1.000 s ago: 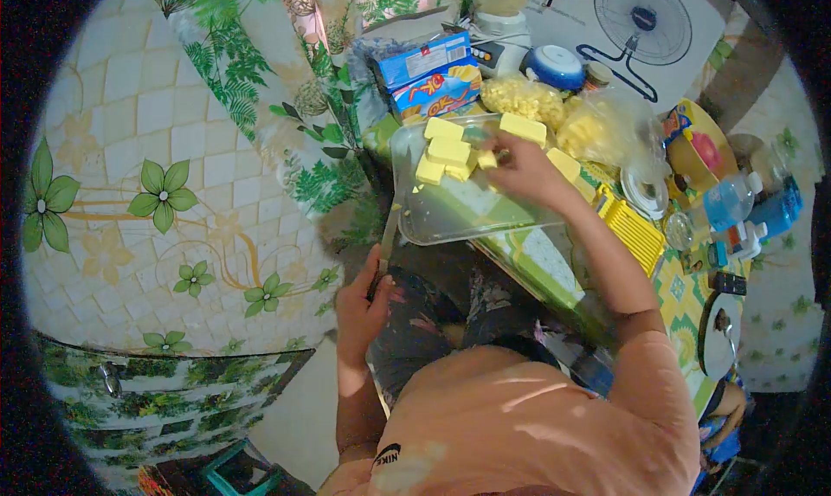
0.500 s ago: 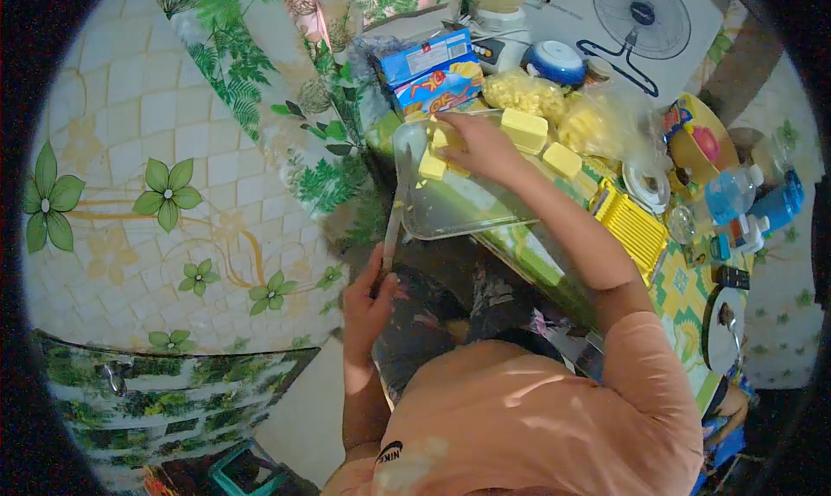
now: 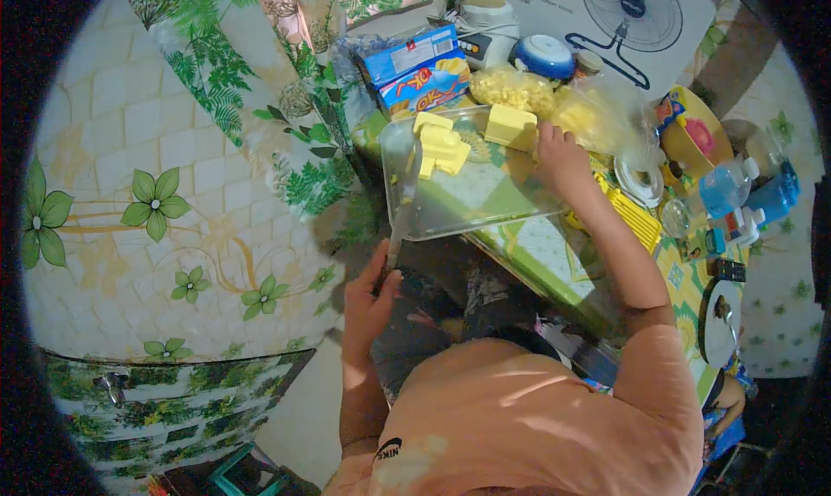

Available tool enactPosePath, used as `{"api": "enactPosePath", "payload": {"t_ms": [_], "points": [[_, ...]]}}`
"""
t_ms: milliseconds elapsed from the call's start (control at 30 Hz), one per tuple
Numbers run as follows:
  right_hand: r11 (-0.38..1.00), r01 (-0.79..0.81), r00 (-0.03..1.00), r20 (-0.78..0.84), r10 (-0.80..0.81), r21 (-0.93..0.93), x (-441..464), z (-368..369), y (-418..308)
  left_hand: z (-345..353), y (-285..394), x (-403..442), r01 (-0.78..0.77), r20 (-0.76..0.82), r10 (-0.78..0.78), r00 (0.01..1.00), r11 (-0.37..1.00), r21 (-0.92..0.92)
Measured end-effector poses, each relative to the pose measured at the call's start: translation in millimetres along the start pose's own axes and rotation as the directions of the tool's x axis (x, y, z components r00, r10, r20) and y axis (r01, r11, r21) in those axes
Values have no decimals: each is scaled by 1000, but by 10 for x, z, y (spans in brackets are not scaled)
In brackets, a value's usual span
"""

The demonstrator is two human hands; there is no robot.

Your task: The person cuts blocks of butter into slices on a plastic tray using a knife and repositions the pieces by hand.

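My left hand [image 3: 370, 293] is closed round the handle of a knife [image 3: 403, 209]. Its blade points up and away, along the left side of a clear plastic tray [image 3: 485, 223]. Yellow blocks, like butter or cheese, lie in a cluster of cut pieces [image 3: 443, 145] at the tray's far left. A larger yellow block [image 3: 510, 127] is at the far right part of the tray. Just right of it, my right hand [image 3: 563, 160] has its fingers curled down at the tray's right end. What those fingers hold is hidden beneath them.
Behind the tray stand a blue box [image 3: 422, 72], a bag of yellow bits [image 3: 511, 91] and a blue bowl [image 3: 545, 57]. A ribbed yellow plastic item [image 3: 634, 219], bottles [image 3: 727, 189] and a plate with a spoon [image 3: 718, 327] are on the right. Another person's arm [image 3: 731, 401] shows at lower right.
My right hand has moved right, from the cut pieces at the tray's left to the spot where a smaller yellow block lay. That block is now covered. My left hand keeps the knife.
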State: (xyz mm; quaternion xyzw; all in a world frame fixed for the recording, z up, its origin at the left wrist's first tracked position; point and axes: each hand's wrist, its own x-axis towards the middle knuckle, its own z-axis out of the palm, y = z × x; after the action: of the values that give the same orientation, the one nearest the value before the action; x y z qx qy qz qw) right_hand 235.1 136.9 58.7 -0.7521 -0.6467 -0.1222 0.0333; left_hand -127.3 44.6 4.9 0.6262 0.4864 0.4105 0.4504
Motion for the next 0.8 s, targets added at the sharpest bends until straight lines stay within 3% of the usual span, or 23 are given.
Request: {"api": "enactPosePath", "payload": {"t_ms": [67,233,367,467,567,667,800], "points": [[998,64,965,-253,-68,-25,-32,226,66,-1,25,-19,23,2,-23,1000,1000,20],[999,-6,995,-95,9,37,-25,126,43,-44,-18,-44,39,-16,-39,999,999,-32],[992,-94,991,107,86,78,-9,-46,3,-104,75,-69,15,-23,-14,1000,998,56],[997,-74,994,80,73,18,-66,-101,-67,-104,44,-53,-10,-48,11,999,999,36],[964,57,986,137,-94,258,-168,-637,-402,-95,32,-64,21,-84,-22,996,1000,-23],[836,250,965,-59,-254,488,-41,-558,-750,-69,95,-77,40,-130,-49,990,997,-67],[838,364,931,-149,-332,406,295,-582,-1385,-105,163,-116,-17,-165,9,986,999,-51]]}}
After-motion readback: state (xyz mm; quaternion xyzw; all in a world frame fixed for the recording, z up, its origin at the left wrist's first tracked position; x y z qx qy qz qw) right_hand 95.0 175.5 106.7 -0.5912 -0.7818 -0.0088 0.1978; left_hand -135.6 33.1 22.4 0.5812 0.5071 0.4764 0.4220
